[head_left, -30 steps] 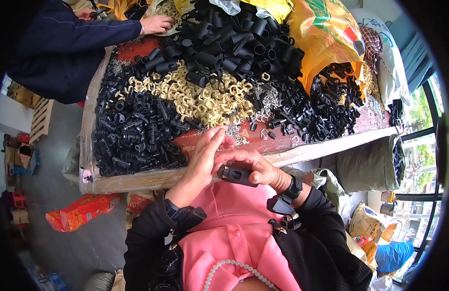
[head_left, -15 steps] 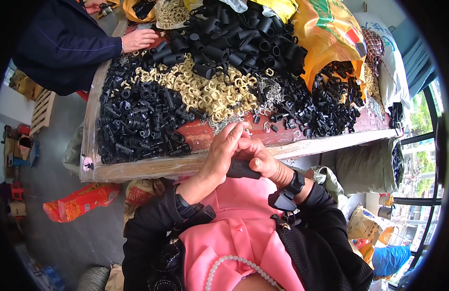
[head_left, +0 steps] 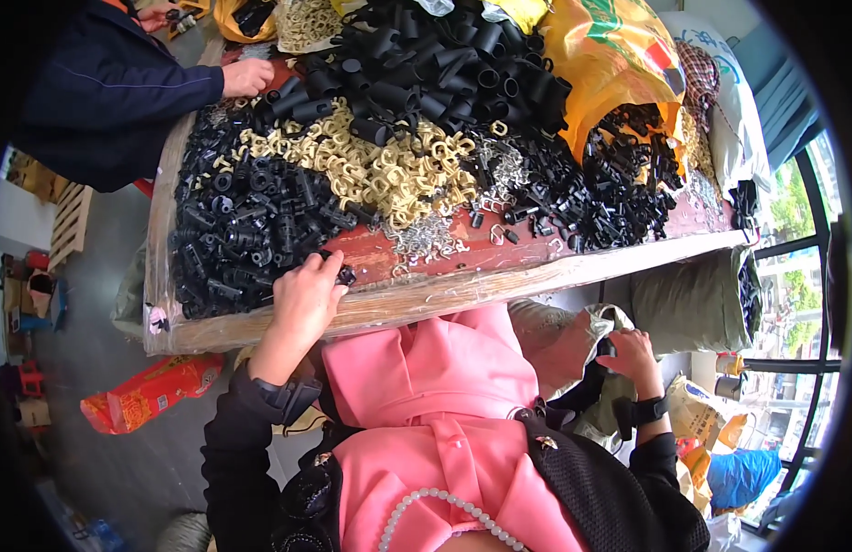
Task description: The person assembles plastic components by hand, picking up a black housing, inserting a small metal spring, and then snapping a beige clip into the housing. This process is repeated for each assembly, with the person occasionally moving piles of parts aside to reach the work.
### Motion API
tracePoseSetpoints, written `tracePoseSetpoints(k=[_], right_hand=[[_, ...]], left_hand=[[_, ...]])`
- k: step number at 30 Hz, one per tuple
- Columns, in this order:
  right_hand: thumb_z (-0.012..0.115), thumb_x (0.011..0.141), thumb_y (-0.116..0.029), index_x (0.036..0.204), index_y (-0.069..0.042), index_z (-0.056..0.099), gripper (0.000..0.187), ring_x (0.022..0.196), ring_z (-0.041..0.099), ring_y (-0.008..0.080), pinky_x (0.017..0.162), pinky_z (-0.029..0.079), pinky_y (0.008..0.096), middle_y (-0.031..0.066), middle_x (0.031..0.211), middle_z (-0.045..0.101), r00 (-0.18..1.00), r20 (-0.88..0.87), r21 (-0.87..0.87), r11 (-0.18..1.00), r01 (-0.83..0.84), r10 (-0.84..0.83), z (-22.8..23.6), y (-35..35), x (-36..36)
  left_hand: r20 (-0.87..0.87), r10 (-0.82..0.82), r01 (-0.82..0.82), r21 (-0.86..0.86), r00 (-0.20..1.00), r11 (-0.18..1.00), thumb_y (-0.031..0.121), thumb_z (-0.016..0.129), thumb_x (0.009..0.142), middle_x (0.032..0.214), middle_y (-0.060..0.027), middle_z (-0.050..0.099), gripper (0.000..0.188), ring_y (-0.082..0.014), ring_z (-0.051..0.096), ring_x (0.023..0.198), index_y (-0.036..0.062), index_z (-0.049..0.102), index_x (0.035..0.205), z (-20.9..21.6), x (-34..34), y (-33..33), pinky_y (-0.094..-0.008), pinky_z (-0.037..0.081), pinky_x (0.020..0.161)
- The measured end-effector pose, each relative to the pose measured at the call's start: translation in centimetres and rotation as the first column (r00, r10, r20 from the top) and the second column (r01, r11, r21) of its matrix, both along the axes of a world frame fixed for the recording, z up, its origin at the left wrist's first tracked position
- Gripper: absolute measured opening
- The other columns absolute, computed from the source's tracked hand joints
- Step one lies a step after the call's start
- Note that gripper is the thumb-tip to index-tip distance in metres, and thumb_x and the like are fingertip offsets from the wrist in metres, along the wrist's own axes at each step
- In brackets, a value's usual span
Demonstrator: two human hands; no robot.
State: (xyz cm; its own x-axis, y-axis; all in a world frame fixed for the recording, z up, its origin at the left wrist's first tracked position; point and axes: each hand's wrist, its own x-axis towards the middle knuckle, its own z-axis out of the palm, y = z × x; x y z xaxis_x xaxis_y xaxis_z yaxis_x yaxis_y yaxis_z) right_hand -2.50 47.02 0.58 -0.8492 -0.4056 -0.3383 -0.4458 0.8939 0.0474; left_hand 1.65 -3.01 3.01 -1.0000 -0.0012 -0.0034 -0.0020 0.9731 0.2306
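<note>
Near me, the right hand [head_left: 634, 357] has its fingers closed on a dark piece [head_left: 606, 348] beside an open grey-green sack [head_left: 559, 342]. The left hand [head_left: 304, 296] bends its fingers over black parts [head_left: 251, 225] on the worktop [head_left: 363, 248], gripping or not I can't tell. Beyond, an orange bag [head_left: 573, 51] spills small black pieces [head_left: 633, 143].

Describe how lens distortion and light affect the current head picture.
Head view: the dark window frame bows through fisheye distortion, and blackness swallows the corners; head view: the window glares, partly washed out; head view: the black parts by the left hand merge into dark patches.
</note>
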Motion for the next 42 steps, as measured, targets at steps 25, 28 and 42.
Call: tracePoseSetpoints(k=[25,28,42], right_hand=[[0.051,0.071,-0.012,0.071,-0.005,0.047,0.008,0.062,0.056,0.0284,0.053,0.047,0.0376,0.0112,0.071,0.052,0.907,-0.231,-0.58,0.699,-0.418,0.351,-2.6,-28.1,-7.6],[0.05,0.071,-0.012,0.072,-0.005,0.047,0.008,0.064,0.056,0.0289,0.054,0.047,0.038,0.0112,0.071,0.052,0.917,-0.21,-0.618,0.681,-0.393,0.339,-2.1,-28.4,-7.5],[0.051,0.076,-0.013,0.073,-0.003,0.049,0.01,0.061,0.053,0.0253,0.056,0.043,0.031,0.0122,0.068,0.054,0.932,-0.039,-0.808,0.536,-0.242,0.361,-2.7,-27.4,-7.7]], left_hand=[[0.264,0.195,-0.218,0.949,0.945,-0.227,-0.004,0.047,0.077,0.092,-0.0081,0.054,0.021,-0.0145,0.057,0.072,0.0046,0.049,0.096,-2.4,-1.8,-1.2,-0.0226,0.047,0.061],[0.308,0.248,-0.189,0.892,0.918,-0.41,-0.003,0.047,0.078,0.09,-0.0083,0.055,0.018,-0.0151,0.058,0.072,0.0046,0.048,0.095,-2.3,-1.9,-0.3,-0.0222,0.047,0.061],[0.399,0.096,-0.383,0.911,0.912,-0.151,0.006,0.056,0.078,0.067,-0.0025,0.053,0.011,-0.0077,0.047,0.053,0.006,0.052,0.088,-1.5,-2.0,3.7,-0.017,0.035,0.046]])
